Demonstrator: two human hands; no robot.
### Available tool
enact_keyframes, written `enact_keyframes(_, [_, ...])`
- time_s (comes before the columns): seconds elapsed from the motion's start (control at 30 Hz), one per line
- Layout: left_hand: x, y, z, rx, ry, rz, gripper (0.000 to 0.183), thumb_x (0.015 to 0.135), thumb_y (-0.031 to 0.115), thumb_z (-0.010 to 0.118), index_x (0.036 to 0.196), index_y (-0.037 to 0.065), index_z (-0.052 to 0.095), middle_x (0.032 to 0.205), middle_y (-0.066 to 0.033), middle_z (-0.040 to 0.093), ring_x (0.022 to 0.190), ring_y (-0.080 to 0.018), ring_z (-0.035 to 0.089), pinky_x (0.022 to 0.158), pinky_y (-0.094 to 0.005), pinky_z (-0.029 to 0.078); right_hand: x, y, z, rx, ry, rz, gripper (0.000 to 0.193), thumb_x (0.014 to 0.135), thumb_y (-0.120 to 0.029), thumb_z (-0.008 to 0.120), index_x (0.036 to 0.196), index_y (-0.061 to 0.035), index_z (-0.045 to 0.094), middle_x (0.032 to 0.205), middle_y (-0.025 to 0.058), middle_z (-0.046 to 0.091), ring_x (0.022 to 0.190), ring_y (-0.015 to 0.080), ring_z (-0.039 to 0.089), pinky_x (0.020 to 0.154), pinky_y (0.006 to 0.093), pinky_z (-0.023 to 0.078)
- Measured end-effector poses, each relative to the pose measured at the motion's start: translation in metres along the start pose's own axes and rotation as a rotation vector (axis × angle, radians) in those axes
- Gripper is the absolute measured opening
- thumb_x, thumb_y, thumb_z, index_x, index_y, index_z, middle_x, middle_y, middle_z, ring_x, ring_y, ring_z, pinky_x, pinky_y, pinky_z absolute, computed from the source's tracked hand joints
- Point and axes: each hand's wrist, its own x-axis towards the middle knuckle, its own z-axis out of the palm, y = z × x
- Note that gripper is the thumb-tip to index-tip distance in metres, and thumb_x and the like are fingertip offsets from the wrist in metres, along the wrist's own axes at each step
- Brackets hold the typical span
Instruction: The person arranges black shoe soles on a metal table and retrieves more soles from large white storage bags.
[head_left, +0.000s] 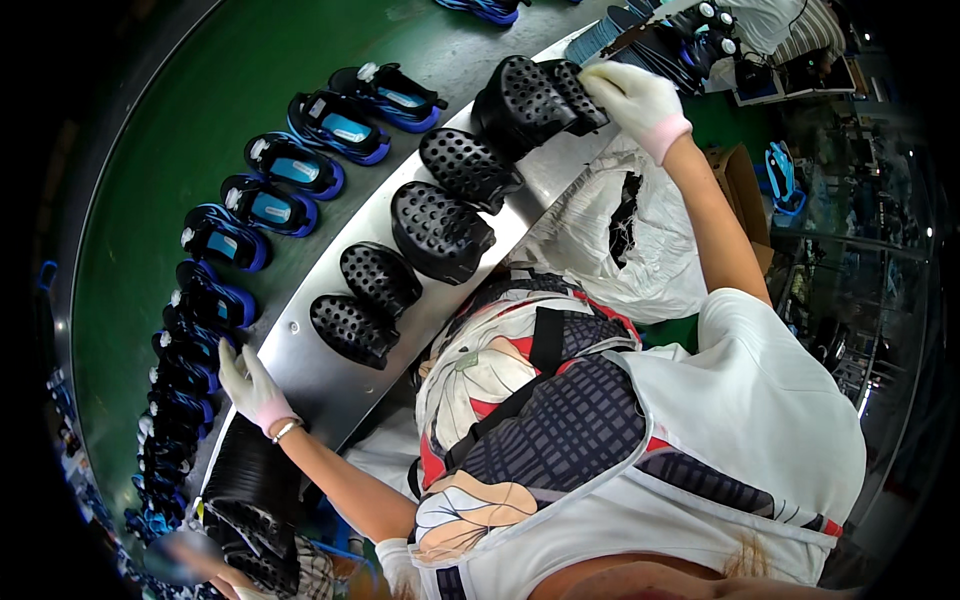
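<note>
Our left hand (250, 385), in a white glove with fingers spread, rests on the edge of the steel tabletop (310, 375) beside the green conveyor belt (150, 150) carrying blue shoes (280, 165). A row of black perforated clogs (440, 230) lies along the tabletop. At the far right end, our gloved right hand (635, 95) pinches a black clog (530, 95) by its rim, the clog touching the tabletop.

White gloves on hands (640, 95), wrist bracelet (285, 431)

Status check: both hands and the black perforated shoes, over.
Right gloved hand grips black perforated shoe at the steel shelf end. Left gloved hand rests open on the shelf edge. Nothing blocking.
</note>
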Motion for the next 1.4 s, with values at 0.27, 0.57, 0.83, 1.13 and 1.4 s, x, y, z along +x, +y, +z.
enact_keyframes(0.27, [-0.044,0.044,0.014,-0.038,-0.067,0.057,0.035,0.093,0.017,0.057,0.125,0.004,0.058,0.122,-0.0122,0.058,0.102,-0.0202,0.061,0.084,-0.0314,0.05,-0.022,0.075,0.018,-0.21,-0.215,-0.124,0.034,0.079,-0.017,0.063,0.112,-0.0167,0.06,0.112,0.0075,0.057,0.105,0.0283,0.057,0.088,0.0365,0.048])
enact_keyframes(0.57, [-0.056,0.077,0.024,-0.072,-0.096,0.046,0.03,0.092,0.016,0.058,0.119,0.006,0.063,0.115,-0.0103,0.062,0.096,-0.0181,0.063,0.08,-0.0309,0.051,-0.006,0.106,0.017,-0.226,-0.209,-0.391,0.029,0.078,-0.012,0.065,0.106,-0.0085,0.058,0.106,0.0073,0.057,0.097,0.0259,0.059,0.081,0.0339,0.049])
enact_keyframes(0.83, [-0.063,0.084,0.011,-0.192,-0.018,-0.004,0.029,0.091,0.016,0.06,0.118,0.004,0.063,0.113,-0.0102,0.063,0.097,-0.0184,0.063,0.083,-0.0298,0.051,0.002,0.051,-0.029,-0.004,-0.053,-0.31,0.034,0.075,-0.007,0.072,0.106,-0.003,0.06,0.102,0.0098,0.059,0.087,0.0214,0.061,0.078,0.0314,0.051])
enact_keyframes(1.13, [-0.052,0.142,0.024,-1.752,-0.845,-0.17,0.068,0.093,0.048,0.055,0.14,0.003,0.036,0.134,-0.0118,0.05,0.121,-0.0242,0.051,0.097,-0.0409,0.046,-0.021,-0.179,0.051,0.459,-0.39,-1.03,0.03,0.073,-0.008,0.071,0.101,-0.0068,0.061,0.104,0.0095,0.061,0.097,0.0284,0.06,0.085,0.037,0.05])
enact_keyframes(1.4, [-0.036,0.067,0.026,-1.627,-0.429,-0.285,0.06,0.092,0.043,0.059,0.132,0.001,0.044,0.121,-0.0102,0.059,0.111,-0.0214,0.057,0.097,-0.0351,0.046,-0.028,-0.256,0.131,0.449,-0.72,-0.724,0.045,0.08,-0.037,0.067,0.106,-0.0007,0.059,0.096,0.0178,0.062,0.089,0.0309,0.062,0.079,0.038,0.049])
